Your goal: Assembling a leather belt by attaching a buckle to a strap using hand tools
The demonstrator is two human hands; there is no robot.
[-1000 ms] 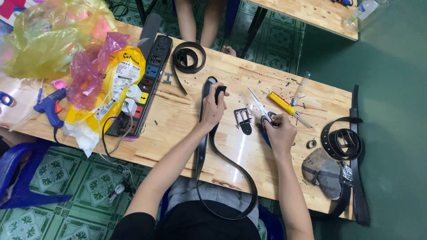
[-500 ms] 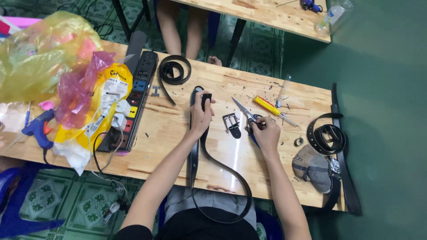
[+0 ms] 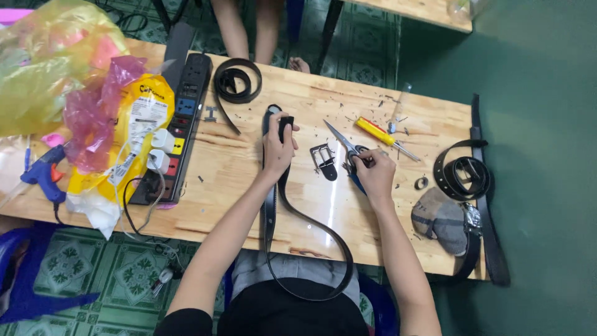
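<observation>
Left hand [image 3: 277, 144]: closed around the end of a long black leather belt [image 3: 311, 221], which is pinned against the wooden worktop [image 3: 249, 168] near its middle.
Right hand [image 3: 373, 174]: closed on the blue handles of a pair of steel scissors [image 3: 343, 146], whose blades are pointed up and to the left, away from the body.
Long black leather belt: run from the left hand toward the near edge of the worktop, then looped off the edge over the lap and back up onto the boards.
Between the hands: a silver rectangular metal buckle [image 3: 323, 160] is laid flat, just beside the scissors and near the belt end.
Beyond the right hand: a yellow-handled screwdriver with a red collar [image 3: 379, 134] is laid at a slant, with small dark offcuts scattered around it.
Further right: a small dark metal ring [image 3: 421, 183] is seen near a coiled black belt [image 3: 461, 174]; a grey cloth bundle [image 3: 440, 218] is set at the near right corner, with further black straps [image 3: 488, 236] alongside.
Beyond the left hand: a second rolled black belt [image 3: 236, 81] is placed by the far edge.
Left end: a black power strip with coloured sockets [image 3: 177, 134] is laid lengthwise, beside a yellow printed plastic bag [image 3: 140, 115], crumpled pink and yellow-green plastic bags [image 3: 62, 68] and a blue glue gun [image 3: 43, 174].
Far side: another person's bare legs [image 3: 249, 28] are visible behind the worktop.
</observation>
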